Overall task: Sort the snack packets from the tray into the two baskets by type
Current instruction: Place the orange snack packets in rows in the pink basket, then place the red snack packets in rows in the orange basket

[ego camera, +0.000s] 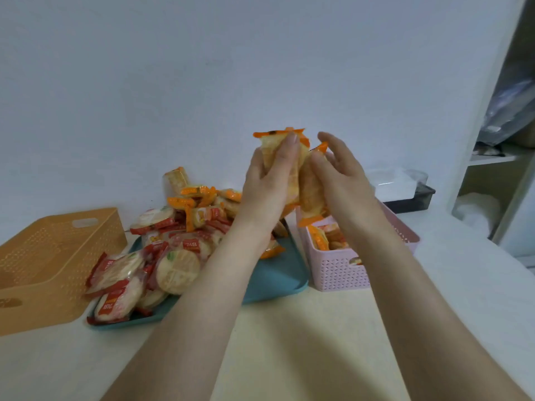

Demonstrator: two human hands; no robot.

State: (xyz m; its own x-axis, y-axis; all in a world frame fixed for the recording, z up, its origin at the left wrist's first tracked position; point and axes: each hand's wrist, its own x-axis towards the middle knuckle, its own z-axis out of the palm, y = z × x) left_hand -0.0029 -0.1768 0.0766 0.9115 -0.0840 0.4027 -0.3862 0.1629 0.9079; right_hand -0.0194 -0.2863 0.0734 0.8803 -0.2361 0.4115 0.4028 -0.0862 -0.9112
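A teal tray [275,277] holds a heap of snack packets: red-edged ones [173,269] at the front left, orange-edged ones [199,202] at the back. My left hand [269,180] grips a bunch of orange-edged packets [289,169] raised above the tray's right end. My right hand [338,172] presses on the same bunch from the right, fingers curled round one packet. Right of the tray, a pink basket [341,273] holds a few orange-edged packets [324,237]. Left of the tray stands an orange basket [52,256]; what it holds is hidden.
A black tray with a clear cover [405,192] stands behind the pink basket against the wall. A white shelf unit [492,157] stands at the right. The pale tabletop [289,342] stretches in front under my forearms.
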